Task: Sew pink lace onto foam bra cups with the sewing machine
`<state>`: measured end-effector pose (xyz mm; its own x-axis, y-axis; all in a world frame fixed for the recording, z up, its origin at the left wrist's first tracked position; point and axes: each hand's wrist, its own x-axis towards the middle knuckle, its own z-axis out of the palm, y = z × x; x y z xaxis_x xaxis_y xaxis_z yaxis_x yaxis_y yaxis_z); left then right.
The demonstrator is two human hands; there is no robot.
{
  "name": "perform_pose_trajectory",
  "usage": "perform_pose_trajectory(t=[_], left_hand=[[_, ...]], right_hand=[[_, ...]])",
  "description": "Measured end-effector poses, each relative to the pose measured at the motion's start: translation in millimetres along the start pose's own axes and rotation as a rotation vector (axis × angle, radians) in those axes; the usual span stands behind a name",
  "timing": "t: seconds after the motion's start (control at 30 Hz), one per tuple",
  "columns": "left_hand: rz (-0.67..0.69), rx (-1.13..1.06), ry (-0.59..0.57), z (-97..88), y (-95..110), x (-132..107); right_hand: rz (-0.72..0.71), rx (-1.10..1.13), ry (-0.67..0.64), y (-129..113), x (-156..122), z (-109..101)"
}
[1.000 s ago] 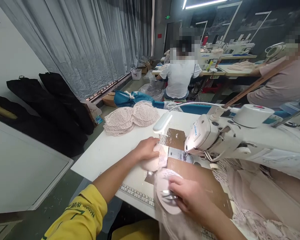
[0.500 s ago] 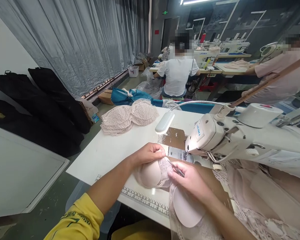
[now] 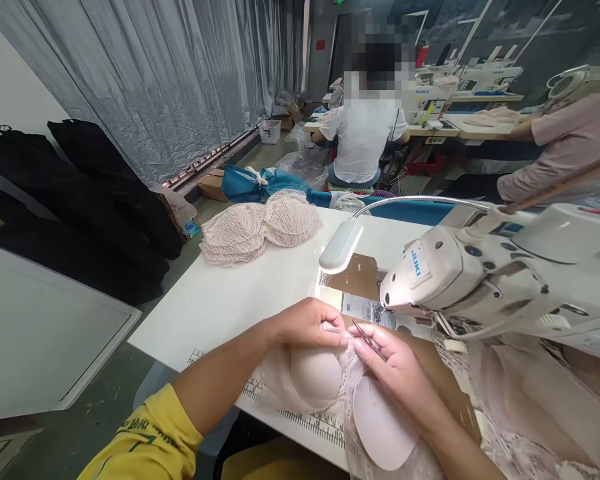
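Observation:
A pale pink lace bra (image 3: 316, 375) with smooth moulded cups lies across the table's front edge, its second cup (image 3: 383, 423) hanging lower on the right. My left hand (image 3: 313, 323) is closed, pinching the bra's upper edge near the middle. Just beside it, my right hand (image 3: 393, 360) grips slim metal thread snips (image 3: 370, 339), the pointed end towards my left fingers. The right thumb and fingertips also press on the lace between the cups. What lies between the fingertips is hidden.
A white sewing machine (image 3: 445, 267) stands at right, with a lamp (image 3: 341, 245) near its needle. Stacked lace cups (image 3: 260, 227) sit at the table's far left. More lace fabric (image 3: 525, 400) is heaped at right. Two people work at machines beyond.
Both hands have come closer together and slightly lower right, gathering the lace between the cups. The left cup has turned and shifted right. The camera view has moved a little.

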<state>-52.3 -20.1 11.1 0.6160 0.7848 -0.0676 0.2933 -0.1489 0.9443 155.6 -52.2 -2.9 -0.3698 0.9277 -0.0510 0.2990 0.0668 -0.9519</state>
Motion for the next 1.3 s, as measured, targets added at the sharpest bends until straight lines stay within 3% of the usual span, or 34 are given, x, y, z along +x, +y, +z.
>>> perform_pose_trajectory(t=[0.13,0.27,0.67,0.8,0.9,0.97,1.07,1.17,1.23,1.3], left_hand=[[-0.042,-0.162,-0.063,-1.2,-5.2,2.6],[-0.132,-0.256,-0.057,-1.8,-3.9,2.3],[-0.228,-0.352,-0.003,4.0,0.1,2.3],[-0.227,-0.383,-0.019,6.3,1.4,2.7],[-0.199,-0.391,-0.030,9.2,-0.4,4.6],[-0.161,-0.368,-0.056,8.1,-2.2,5.3],[-0.131,-0.226,-0.175,-4.0,-5.2,2.1],[-0.192,-0.059,-0.297,-25.2,-7.1,-6.5],[-0.217,-0.042,-0.291,-37.6,-6.7,-12.6],[-0.204,-0.071,-0.215,-44.3,-4.4,-16.5]], right_hand=[[0.015,-0.046,0.016,10.1,-1.9,-13.3],[0.019,-0.147,0.002,0.8,-3.5,-21.5],[-0.041,-0.119,-0.076,-8.3,-3.5,-11.0],[-0.015,-0.047,-0.018,-9.9,-5.2,-7.4],[0.053,0.128,0.035,-5.5,-3.2,-3.5],[0.116,0.237,-0.004,-3.7,-0.9,-1.2],[0.161,0.160,-0.101,-5.1,1.6,-1.2],[0.134,-0.052,-0.069,-7.8,1.8,-5.4],[0.090,-0.125,-0.135,-8.7,0.8,-7.4],[0.033,-0.146,-0.220,-8.7,-0.3,-6.8]])
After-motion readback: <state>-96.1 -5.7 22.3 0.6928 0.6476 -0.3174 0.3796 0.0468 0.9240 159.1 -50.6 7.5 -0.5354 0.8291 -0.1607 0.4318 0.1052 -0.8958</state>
